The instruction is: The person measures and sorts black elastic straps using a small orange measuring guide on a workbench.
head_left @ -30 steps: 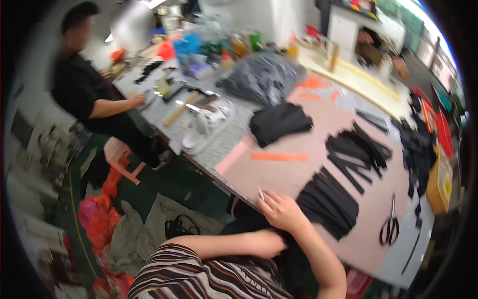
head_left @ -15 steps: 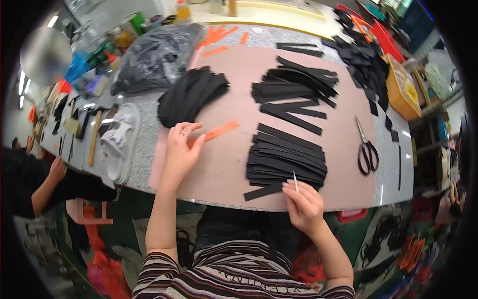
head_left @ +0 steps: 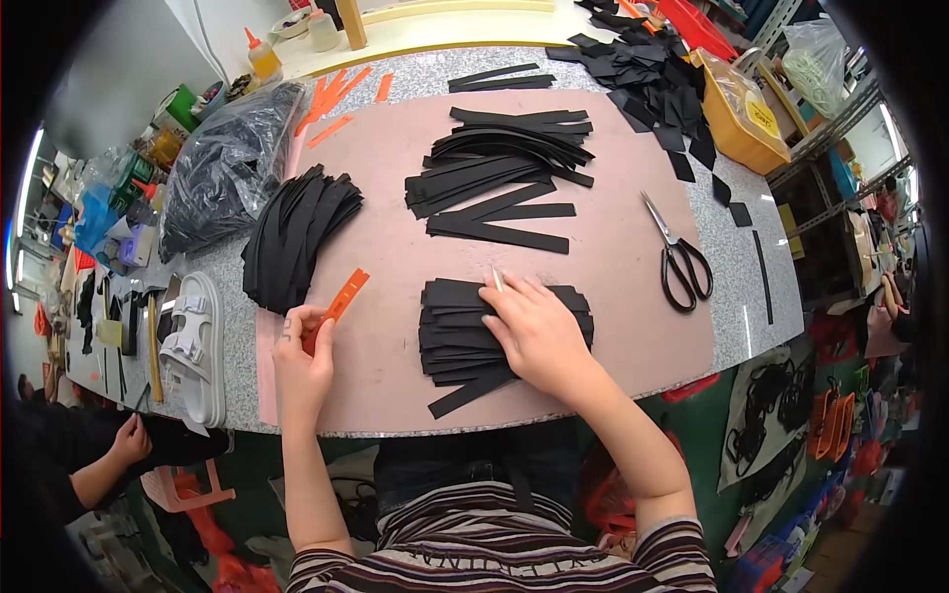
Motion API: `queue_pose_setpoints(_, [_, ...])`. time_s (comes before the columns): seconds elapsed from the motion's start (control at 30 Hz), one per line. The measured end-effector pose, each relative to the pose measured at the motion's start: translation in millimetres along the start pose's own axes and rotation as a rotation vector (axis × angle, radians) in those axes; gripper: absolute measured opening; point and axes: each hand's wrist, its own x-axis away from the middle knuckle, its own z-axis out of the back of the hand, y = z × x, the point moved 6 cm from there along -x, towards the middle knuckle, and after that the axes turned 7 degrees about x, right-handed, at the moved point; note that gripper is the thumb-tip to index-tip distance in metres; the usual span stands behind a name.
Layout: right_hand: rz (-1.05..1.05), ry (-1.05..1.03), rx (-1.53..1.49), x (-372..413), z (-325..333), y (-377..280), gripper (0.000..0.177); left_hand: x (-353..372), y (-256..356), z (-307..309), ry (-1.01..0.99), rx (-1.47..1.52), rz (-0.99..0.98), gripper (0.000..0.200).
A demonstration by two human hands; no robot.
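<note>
My left hand (head_left: 304, 364) pinches an orange strip template (head_left: 348, 293) that has small slots along it, raised at a slant over the pink mat (head_left: 376, 395). A thin white pen-like stick (head_left: 496, 279) is gripped in my right hand (head_left: 539, 331), with its tip showing past the fingers. That hand rests on the near pile of black strips (head_left: 455, 341) and covers part of it. Beyond lies another pile of black strips (head_left: 484, 178), loosely crossed. A thick bundle of black strips (head_left: 297, 237) sits beyond my left hand.
Black-handled scissors (head_left: 680, 262) lie at the right of the mat. White sandals (head_left: 203, 346), a hammer (head_left: 154, 346) and a stuffed plastic bag (head_left: 232, 163) are on the left. Black offcuts (head_left: 652, 79) and a yellow basket (head_left: 746, 114) stand back right. A co-worker's hand (head_left: 130, 437) is at far left.
The orange template, flat beneath my left hand before, is now lifted in its fingers. My right hand has moved from the near edge onto the pile of black strips. The view has shifted.
</note>
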Motion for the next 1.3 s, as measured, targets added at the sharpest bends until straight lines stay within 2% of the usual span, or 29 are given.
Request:
queue_pose_setpoints(0.13, [0.041,-0.050,-0.086,7,14,-5,0.033,1,15,-14,-0.015,0.056,-0.062,0.016])
queue_pose_setpoints(0.17, [-0.015,-0.086,-0.152,5,18,-1,0.034,1,12,-21,-0.040,0.087,-0.011,0.019])
queue_pose_setpoints(0.2, [-0.111,-0.131,-0.281,-3,25,2,0.033,1,14,-24,-0.023,0.104,-0.087,0.019])
queue_pose_setpoints(0.23, [-0.128,-0.130,-0.197,-13,29,7,0.033,0,11,-30,-0.034,0.144,-0.035,0.021])
queue_pose_setpoints(0.27, [-0.086,-0.006,-0.133,-24,35,12,0.034,-2,10,-32,-0.008,0.112,-0.116,0.021])
queue_pose_setpoints(0.3, [0.003,0.076,-0.020,-32,38,23,0.036,-2,7,-39,0.001,0.108,-0.106,0.023])
queue_pose_setpoints(0.33, [0.044,0.076,0.042,-40,36,33,0.035,-2,-6,-48,0.030,0.091,-0.157,0.022])
queue_pose_setpoints(0.37, [0.065,0.082,0.128,-47,35,44,0.034,0,3,-47,0.040,0.017,-0.117,0.021])
queue_pose_setpoints(0.4, [0.125,0.050,0.161,-53,28,50,0.032,0,3,-51,0.029,0.024,-0.196,0.019])
queue_pose_setpoints(0.47, [0.215,-0.017,0.256,-58,16,63,0.028,2,2,-52,0.030,0.024,-0.233,0.017])
queue_pose_setpoints(0.6, [0.359,0.014,0.259,-55,11,70,0.020,3,1,-52,0.012,0.051,-0.210,0.015])
queue_pose_setpoints(0.63, [0.343,0.005,0.219,-54,11,74,0.020,2,0,-53,0.001,0.059,-0.188,0.014])
queue_pose_setpoints(0.8, [0.176,0.036,-0.064,-43,16,102,0.017,7,6,-56,0.079,-0.102,-0.392,0.011])
queue_pose_setpoints(1.03, [-0.305,0.288,-0.385,-14,17,178,0.025,14,4,-54,0.131,-0.127,-0.476,0.011])
queue_pose_setpoints(1.07, [-0.378,0.295,-0.459,-12,14,187,0.028,16,8,-46,0.151,-0.129,-0.504,0.012])
queue_pose_setpoints(1.13, [-0.390,0.312,-0.507,-8,11,195,0.028,23,21,-24,0.192,-0.131,-0.563,0.015])
queue_pose_setpoints(1.23, [-0.399,0.305,-0.471,-9,14,193,0.029,48,11,78,0.435,-0.120,-0.539,0.019])
queue_pose_setpoints(1.27, [-0.407,0.300,-0.459,-8,13,194,0.029,55,3,126,0.576,-0.058,-0.445,0.014])
queue_pose_setpoints(1.3, [-0.414,0.296,-0.450,-7,13,195,0.029,67,-39,170,0.737,0.123,-0.021,0.014])
